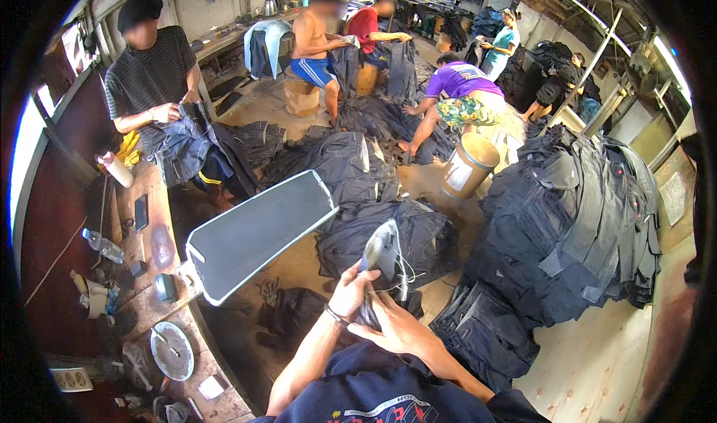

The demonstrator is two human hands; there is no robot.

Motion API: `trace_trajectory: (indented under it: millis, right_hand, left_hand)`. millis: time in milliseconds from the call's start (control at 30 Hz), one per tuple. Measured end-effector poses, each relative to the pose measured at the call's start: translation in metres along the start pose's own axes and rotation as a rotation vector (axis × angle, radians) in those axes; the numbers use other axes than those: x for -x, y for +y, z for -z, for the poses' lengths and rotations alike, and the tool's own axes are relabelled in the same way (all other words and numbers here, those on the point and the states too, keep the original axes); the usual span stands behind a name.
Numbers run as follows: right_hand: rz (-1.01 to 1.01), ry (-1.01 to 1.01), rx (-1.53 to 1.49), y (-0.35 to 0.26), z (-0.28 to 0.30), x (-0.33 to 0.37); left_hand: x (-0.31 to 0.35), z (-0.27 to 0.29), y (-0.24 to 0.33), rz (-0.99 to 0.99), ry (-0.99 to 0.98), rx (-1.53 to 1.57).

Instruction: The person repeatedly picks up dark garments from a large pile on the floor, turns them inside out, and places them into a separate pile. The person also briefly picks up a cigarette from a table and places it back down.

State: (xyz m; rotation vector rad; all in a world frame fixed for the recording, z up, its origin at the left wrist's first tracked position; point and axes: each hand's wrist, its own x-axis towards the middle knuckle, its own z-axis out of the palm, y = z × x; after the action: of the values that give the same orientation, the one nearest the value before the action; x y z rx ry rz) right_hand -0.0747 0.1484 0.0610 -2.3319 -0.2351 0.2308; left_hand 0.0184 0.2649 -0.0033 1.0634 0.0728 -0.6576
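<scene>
Near centre, the left hand (349,292), fingers closed, grips a dark cloth piece (382,255) trailing pale threads; the right hand (397,326) meets its lower end, finger closure indiscernible. Left: a tapered grey board (261,232). Right: a large pile of dark garments (556,236).

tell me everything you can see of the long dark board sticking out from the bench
The board is long and flat, with a smooth-looking dark grey top and a thin, pale, metal-looking rim. Its corners look clipped, and in this view it narrows toward the far end. It reaches out from the wooden bench on the left, its wider end seemingly joined there by a pale fitting. Nobody touches it.
</scene>
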Motion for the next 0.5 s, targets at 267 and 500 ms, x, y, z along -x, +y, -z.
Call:
trace_trajectory:
  millis: [267,500]
  right_hand:
    - [-0.403,0.347,-0.463,0.041,0.040,0.009]
    - [0.000,0.320,-0.567,0.067,0.075,-0.011]
  left_hand:
    - [-0.015,0.000,-0.006,-0.186,0.102,0.400]
    - [-0.015,-0.045,0.002,-0.216,0.167,0.303]
